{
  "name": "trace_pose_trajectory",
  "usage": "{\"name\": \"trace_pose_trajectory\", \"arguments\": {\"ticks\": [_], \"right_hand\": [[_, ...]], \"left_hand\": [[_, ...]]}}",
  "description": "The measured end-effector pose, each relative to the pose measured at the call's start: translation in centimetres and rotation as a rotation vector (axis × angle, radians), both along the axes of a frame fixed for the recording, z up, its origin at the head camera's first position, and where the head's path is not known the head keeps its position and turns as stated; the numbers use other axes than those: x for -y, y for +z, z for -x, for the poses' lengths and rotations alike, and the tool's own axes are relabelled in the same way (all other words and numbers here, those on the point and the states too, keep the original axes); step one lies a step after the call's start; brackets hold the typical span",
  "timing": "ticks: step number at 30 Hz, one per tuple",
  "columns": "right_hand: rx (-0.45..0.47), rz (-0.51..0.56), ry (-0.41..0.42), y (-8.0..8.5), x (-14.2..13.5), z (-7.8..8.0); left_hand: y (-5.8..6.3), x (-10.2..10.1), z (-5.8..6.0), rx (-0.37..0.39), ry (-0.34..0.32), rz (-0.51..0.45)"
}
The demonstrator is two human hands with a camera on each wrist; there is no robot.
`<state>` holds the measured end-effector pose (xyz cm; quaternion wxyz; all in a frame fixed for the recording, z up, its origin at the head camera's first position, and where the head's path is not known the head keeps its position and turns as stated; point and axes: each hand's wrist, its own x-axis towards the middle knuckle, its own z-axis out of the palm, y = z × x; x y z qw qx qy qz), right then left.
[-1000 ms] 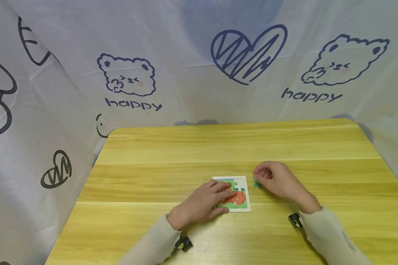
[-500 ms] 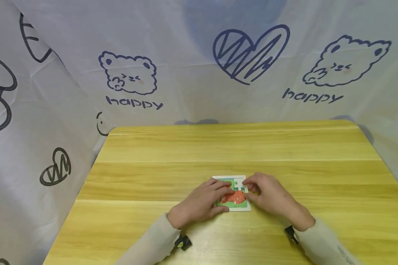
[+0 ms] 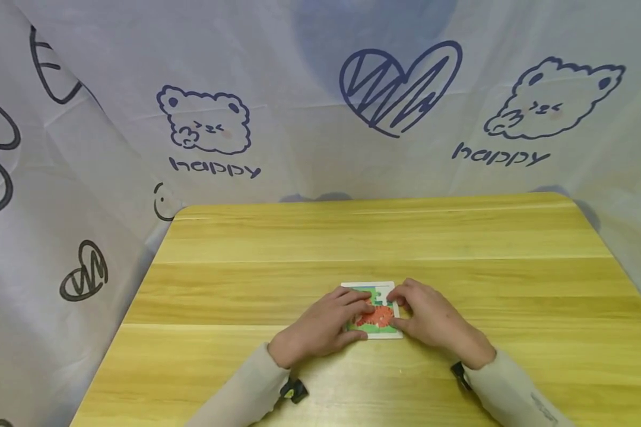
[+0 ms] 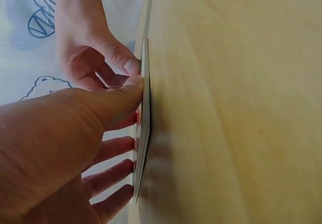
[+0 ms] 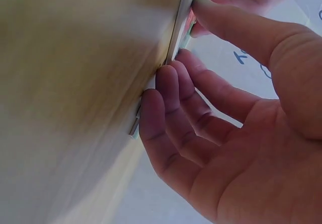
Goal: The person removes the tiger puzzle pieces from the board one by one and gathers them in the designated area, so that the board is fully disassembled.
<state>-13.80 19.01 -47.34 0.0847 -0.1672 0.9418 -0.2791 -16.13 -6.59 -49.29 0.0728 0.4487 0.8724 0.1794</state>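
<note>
A small square jigsaw puzzle (image 3: 383,328) with a white frame lies on the table, showing an orange-red animal on green. Its upper right corner has a white gap. My left hand (image 3: 326,325) rests across the left part, fingers spread on the picture and thumb at the near edge. From the other side, my right hand (image 3: 432,317) touches the puzzle, thumb on the picture and index finger by the gap, the two tips apart. In the right wrist view, a flat loose puzzle piece (image 5: 134,129) shows beyond the bent outer fingers; the hand hides it in the head view.
The wooden table (image 3: 246,249) extends around both hands. Behind it and along the left hangs a pale cloth (image 3: 299,142) printed with bears, hearts and lettering. Each wrist carries a small black camera (image 3: 295,391).
My right hand has moved left, from the blue-green loose piece beside the puzzle onto the puzzle's right edge. My left hand stays on the puzzle.
</note>
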Motion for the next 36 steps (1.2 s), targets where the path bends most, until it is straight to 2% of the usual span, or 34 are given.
{"name": "trace_pose_trajectory", "arguments": {"ticks": [9,13,16,18,22,36], "right_hand": [[0.020,0.026,-0.005,-0.1,0.0,0.4],[0.019,0.057,-0.018,-0.2,-0.1,0.5],[0.018,0.081,-0.025,-0.3,-0.1,0.5],[0.014,0.095,-0.035,-0.4,-0.1,0.5],[0.001,0.129,-0.058,-0.5,0.0,0.5],[0.015,0.208,-0.103,-0.1,-0.4,0.4]], "left_hand": [[-0.3,0.1,0.2,0.001,-0.010,-0.021],[-1.7,0.4,0.7,-0.040,-0.032,-0.063],[-2.1,0.5,0.8,-0.066,-0.046,-0.084],[-1.8,0.4,0.7,-0.056,-0.043,-0.072],[-0.4,0.2,0.2,-0.010,-0.022,-0.025],[-0.3,0.1,0.1,-0.003,-0.008,-0.005]]}}
